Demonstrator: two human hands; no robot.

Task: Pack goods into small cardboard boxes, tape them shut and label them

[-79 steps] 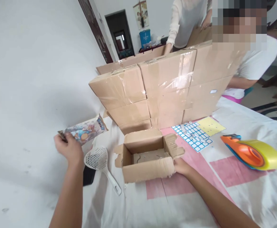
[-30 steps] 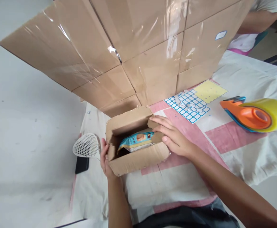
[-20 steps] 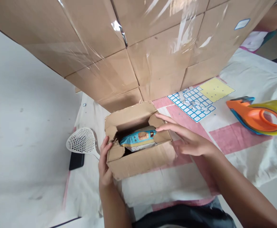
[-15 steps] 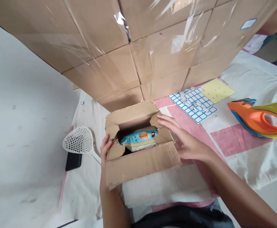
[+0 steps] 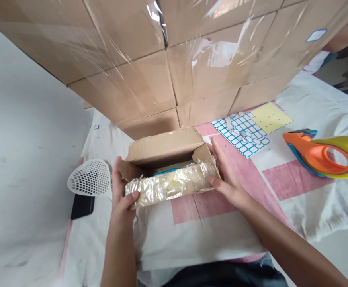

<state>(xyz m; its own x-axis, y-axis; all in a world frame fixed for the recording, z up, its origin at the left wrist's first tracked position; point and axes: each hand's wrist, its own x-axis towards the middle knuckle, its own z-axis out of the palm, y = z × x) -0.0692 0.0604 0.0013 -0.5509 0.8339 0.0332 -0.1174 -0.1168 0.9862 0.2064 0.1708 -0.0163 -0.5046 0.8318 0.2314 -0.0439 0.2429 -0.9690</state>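
Note:
An open cardboard box (image 5: 168,147) is held between my two hands on the cloth-covered table. Its front is tilted, and a strip of shiny clear tape (image 5: 171,184) runs along it. My left hand (image 5: 123,191) grips the left end, thumb on the taped front. At the right end, my right hand (image 5: 226,179) presses its thumb on the front, fingers behind the side. Inside, only a blue edge of a packet (image 5: 166,171) shows; the rest is hidden by the box front.
A large stack of plastic-wrapped cartons (image 5: 144,79) stands behind. An orange tape dispenser (image 5: 317,151) with yellow tape and a sticker sheet (image 5: 242,133) lie right. A white slotted skimmer (image 5: 90,178) rests over a black phone (image 5: 83,206) at left. Part of another person (image 5: 345,38) shows far right.
The box has tipped so its taped front shows and the near flap no longer sticks out toward me. Both thumbs now press the front, and the packet inside is mostly hidden.

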